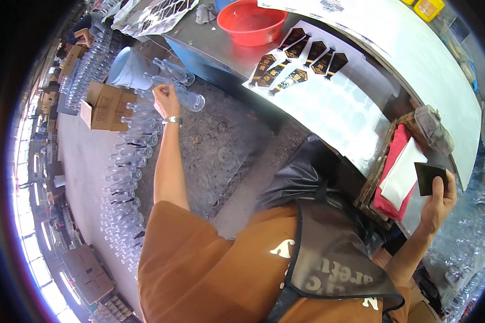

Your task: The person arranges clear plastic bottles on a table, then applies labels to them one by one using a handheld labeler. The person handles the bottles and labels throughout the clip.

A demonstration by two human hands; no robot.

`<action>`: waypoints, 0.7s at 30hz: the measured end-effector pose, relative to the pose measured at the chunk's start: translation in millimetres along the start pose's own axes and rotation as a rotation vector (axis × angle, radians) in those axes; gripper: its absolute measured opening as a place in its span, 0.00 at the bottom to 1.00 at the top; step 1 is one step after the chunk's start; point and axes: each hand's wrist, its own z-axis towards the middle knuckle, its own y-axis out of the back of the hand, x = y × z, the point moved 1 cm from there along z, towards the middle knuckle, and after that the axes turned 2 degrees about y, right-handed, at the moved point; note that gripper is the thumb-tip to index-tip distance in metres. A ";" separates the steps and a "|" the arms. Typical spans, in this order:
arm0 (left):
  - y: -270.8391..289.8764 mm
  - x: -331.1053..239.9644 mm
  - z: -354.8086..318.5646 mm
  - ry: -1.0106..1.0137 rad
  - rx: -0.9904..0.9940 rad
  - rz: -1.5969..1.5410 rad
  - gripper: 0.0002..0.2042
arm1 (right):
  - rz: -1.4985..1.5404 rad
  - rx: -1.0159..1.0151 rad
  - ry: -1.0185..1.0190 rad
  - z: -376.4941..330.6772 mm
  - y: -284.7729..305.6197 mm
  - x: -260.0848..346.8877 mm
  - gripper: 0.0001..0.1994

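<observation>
My left hand point(166, 100) reaches out to the left over a row of clear glass bottles. Its fingers are closed at the neck side of one glass bottle point(191, 100), whose base points right; the exact grip is partly hidden. More clear bottles point(125, 188) stand in a long row on the floor. On the right, my right hand point(440, 203) pinches a dark flat square piece point(430, 176) between thumb and fingers. Several black-and-gold labels point(318, 58) lie on a shiny, pale backing sheet point(334, 116) on the table.
A red basin point(252, 24) stands on the metal table. Below right, a wooden tray point(373, 212) holds red and white cloths point(397, 177), beside a grey rag point(434, 129). A white bucket point(132, 67) and cardboard box point(109, 106) stand left. Another person point(83, 33) is far left.
</observation>
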 end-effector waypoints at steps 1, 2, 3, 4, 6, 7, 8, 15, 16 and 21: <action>-9.2 11.2 7.9 -0.008 -0.019 0.003 0.14 | -0.012 -0.008 -0.002 0.9 -0.1 -1.0 0.11; -19.7 19.6 11.7 -0.013 -0.032 0.007 0.14 | -0.029 -0.016 -0.010 1.2 0.3 -3.1 0.11; -28.3 27.9 16.1 -0.019 -0.045 0.012 0.15 | -0.045 -0.025 -0.018 1.6 0.8 -4.9 0.11; -34.9 36.5 20.8 0.005 -0.042 0.036 0.15 | -0.030 -0.027 -0.049 2.4 1.1 -6.2 0.11; -50.2 43.7 27.5 0.052 -0.033 0.070 0.14 | -0.056 -0.040 -0.062 1.5 1.8 -5.7 0.11; -57.2 46.2 30.7 0.049 -0.034 0.082 0.14 | -0.068 -0.047 -0.069 1.4 2.9 -6.1 0.11; -63.1 48.3 33.8 0.047 -0.034 0.096 0.14 | -0.075 -0.054 -0.083 0.6 4.8 -7.5 0.11; -94.0 63.7 41.8 0.057 -0.036 0.217 0.14 | -0.100 -0.061 -0.150 -1.6 9.3 -12.7 0.11; -96.7 67.8 40.4 0.105 -0.033 0.240 0.14 | -0.104 -0.066 -0.158 -3.1 8.5 -12.6 0.12; -120.1 79.6 40.7 0.175 0.026 0.340 0.14 | -0.181 -0.129 -0.164 -8.8 -7.2 -4.6 0.15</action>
